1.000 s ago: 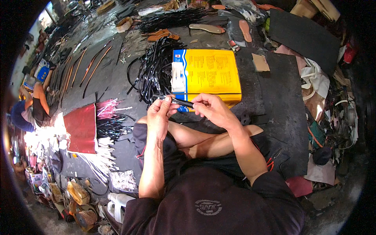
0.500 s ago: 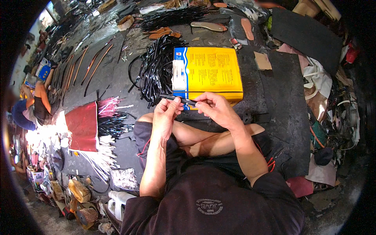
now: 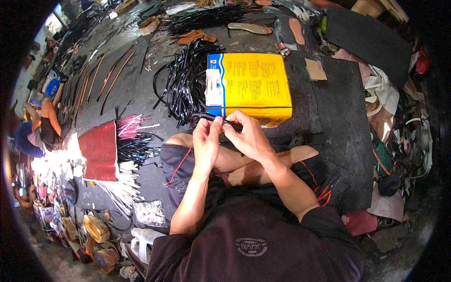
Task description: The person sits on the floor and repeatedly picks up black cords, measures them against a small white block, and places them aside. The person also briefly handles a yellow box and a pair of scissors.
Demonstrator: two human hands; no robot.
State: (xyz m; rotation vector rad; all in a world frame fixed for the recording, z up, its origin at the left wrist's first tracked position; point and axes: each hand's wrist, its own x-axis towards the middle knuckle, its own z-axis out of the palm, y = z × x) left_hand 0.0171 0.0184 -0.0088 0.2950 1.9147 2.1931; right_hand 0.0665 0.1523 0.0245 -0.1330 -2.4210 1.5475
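Observation:
Both my hands pinch a thin black strap just in front of a yellow and blue box. My left hand grips it between thumb and fingers, and the strap's end sticks out past them to the left. Close beside it, my right hand is closed on the strap's other part, which is mostly covered by my fingers. A tangled heap of shiny black straps lies against the box's left side.
A red sheet covers bundles of pink, black and white straps at left. Brown strips lie beyond. Shoe soles and orange sandals are at the back. A person sits far left; scraps pile up at right.
My right hand has come left, closer to my left hand, and less of the strap shows between them. My left hand has shifted slightly right.

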